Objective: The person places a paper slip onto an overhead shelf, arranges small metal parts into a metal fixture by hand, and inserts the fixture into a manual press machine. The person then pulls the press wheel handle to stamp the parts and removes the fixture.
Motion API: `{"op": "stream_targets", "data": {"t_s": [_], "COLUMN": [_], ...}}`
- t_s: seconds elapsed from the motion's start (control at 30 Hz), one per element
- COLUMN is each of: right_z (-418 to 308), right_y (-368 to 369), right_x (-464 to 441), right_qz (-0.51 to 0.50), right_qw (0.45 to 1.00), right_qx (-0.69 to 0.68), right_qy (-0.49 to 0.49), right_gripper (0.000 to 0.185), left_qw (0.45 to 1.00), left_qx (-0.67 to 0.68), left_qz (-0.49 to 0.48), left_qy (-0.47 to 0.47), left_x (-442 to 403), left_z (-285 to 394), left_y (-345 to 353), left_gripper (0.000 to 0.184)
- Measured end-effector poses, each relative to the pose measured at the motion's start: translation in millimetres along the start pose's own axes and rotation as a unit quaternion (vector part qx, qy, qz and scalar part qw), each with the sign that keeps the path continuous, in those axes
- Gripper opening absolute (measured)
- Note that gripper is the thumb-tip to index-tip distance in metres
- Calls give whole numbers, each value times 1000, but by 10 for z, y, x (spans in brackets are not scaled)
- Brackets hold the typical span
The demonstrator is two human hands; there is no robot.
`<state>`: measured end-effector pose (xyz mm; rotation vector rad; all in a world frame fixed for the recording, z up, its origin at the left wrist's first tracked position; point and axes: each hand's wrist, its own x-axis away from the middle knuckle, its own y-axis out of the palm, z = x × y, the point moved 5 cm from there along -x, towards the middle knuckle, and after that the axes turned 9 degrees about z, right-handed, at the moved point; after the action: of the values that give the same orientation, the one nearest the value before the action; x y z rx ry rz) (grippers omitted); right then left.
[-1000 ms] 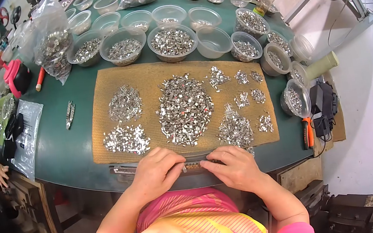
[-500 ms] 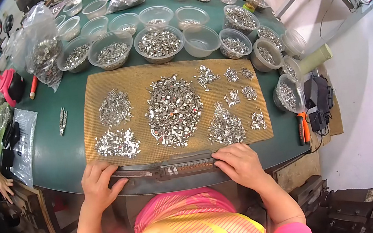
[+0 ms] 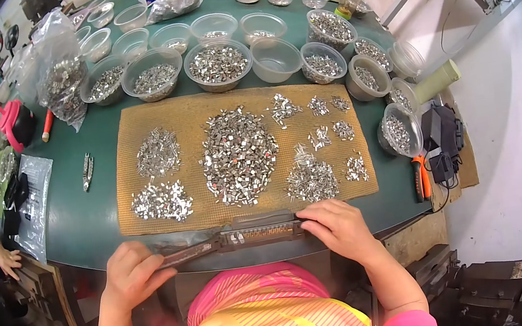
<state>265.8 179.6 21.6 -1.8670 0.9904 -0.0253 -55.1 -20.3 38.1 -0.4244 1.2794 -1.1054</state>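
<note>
A dark metal jig lies along the table's front edge, with a row of small metal pieces in its slot. My left hand is closed on the jig's long handle, which slants down to the left. At the jig's right end my right hand pinches the tip between thumb and fingers. Just behind is a tan textured mat bearing a large central pile of small metal pieces. Smaller piles, such as the bright pieces and the thin pieces, lie either side.
Plastic bowls with metal parts line the mat's back and right. Orange-handled pliers lie at right. A linked metal strip, a red-handled tool and a plastic bag are at left. Another person's hand shows at far left.
My left hand has moved left from the jig's middle to its handle, and the handle's end has swung towards me. My right hand has shifted to the jig's right end. The camera view has shifted slightly.
</note>
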Motion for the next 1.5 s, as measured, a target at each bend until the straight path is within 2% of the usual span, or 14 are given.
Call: {"op": "stream_targets", "data": {"t_s": [0.13, 0.2, 0.27, 0.33, 0.43, 0.53, 0.73, 0.83, 0.93, 1.03, 1.13, 1.23, 1.33, 1.5], "right_z": [6, -2, -9, 2, -8, -24, -65, -54, -4, -62, -28, -22, 51, 129], "right_y": [-87, -78, -54, -62, -86, -90, -147, -185, -115, -2, 9, 32, 148, 135], "right_x": [46, 59, 48, 43, 11, -4, -24, 5, 45, 39, 101, 233, 369, 233], "right_qz": [-1, -17, -27, -32, -50, -67, -54, -82, -85, -78, -139, -244, -299, -270], "right_qw": [998, 995, 993, 993, 993, 992, 988, 992, 995, 993, 981, 937, 930, 947], "right_qx": [54, 83, 96, 98, 90, 95, 106, 83, -47, -77, -110, -171, -140, -123], "right_qy": [-17, -43, -59, -63, -53, -46, -94, -52, 35, 54, 81, 184, 160, 125], "right_gripper": [21, 23, 25, 26, 28, 31, 24, 21, 20, 21, 30, 46, 58, 57], "left_qw": [977, 963, 956, 958, 976, 990, 993, 999, 999, 998, 998, 996, 992, 994], "left_qx": [203, 263, 265, 234, 169, 115, 111, 48, 23, 16, 33, 88, 126, 103], "left_qz": [56, 51, 76, 114, 72, 7, 10, 23, 26, 30, 41, 35, 22, 25], "left_qy": [-32, 18, 104, 124, 120, 87, 39, 3, -34, -49, -37, -7, -17, -29], "left_x": [-171, -366, -583, -753, -963, -968, -854, -727, -576, -486, -440, -358, -332, -402], "left_z": [228, 403, 584, 800, 934, 903, 734, 575, 475, 489, 511, 530, 539, 513], "left_y": [71, 272, 500, 781, 1123, 1323, 1165, 1000, 944, 932, 936, 926, 931, 980], "left_gripper": [49, 45, 39, 47, 43, 44, 47, 47, 45, 44, 43, 40, 40, 41]}}
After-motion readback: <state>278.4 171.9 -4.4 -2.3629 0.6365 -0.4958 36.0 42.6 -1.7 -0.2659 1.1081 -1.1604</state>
